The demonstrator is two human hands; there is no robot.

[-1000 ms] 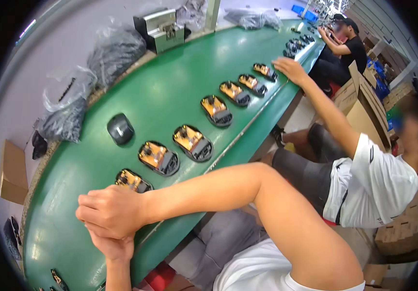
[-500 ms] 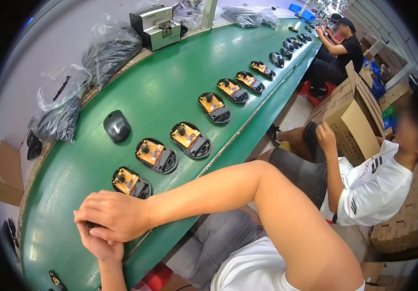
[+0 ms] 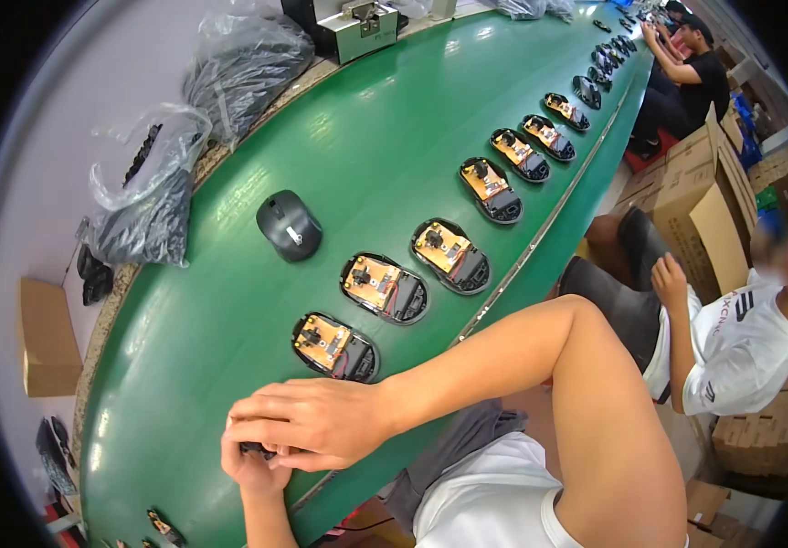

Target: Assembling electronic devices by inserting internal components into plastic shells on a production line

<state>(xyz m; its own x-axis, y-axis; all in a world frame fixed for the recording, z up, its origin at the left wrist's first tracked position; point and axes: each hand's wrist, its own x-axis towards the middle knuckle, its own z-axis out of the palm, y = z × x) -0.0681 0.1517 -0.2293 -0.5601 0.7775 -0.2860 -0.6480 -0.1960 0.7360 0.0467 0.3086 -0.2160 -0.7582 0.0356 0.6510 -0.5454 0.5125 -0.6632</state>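
Note:
Low on the left side of the green bench, my right hand (image 3: 316, 422) curls over the top of my left hand (image 3: 252, 470). Between them a small black piece (image 3: 255, 448) peeks out; the fingers hide most of it, so its kind cannot be told. Just beyond my right hand lies an opened computer mouse (image 3: 334, 345) with an orange circuit board in a black shell. More opened mice, such as one mouse (image 3: 385, 288), continue in a row toward the far right. A closed black mouse (image 3: 290, 225) with a light mark lies left of the row.
The green bench (image 3: 184, 365) curves away. Along its far left edge sit plastic bags of dark parts (image 3: 152, 224) and a metal box device (image 3: 357, 32). A seated co-worker (image 3: 741, 338) is at the right, before an open carton (image 3: 695, 219). Small parts (image 3: 165, 527) lie lower left.
The whole scene has slid right in the picture as my view turned. Both hands keep their overlapping grip at about the same spot beside the nearest opened mouse.

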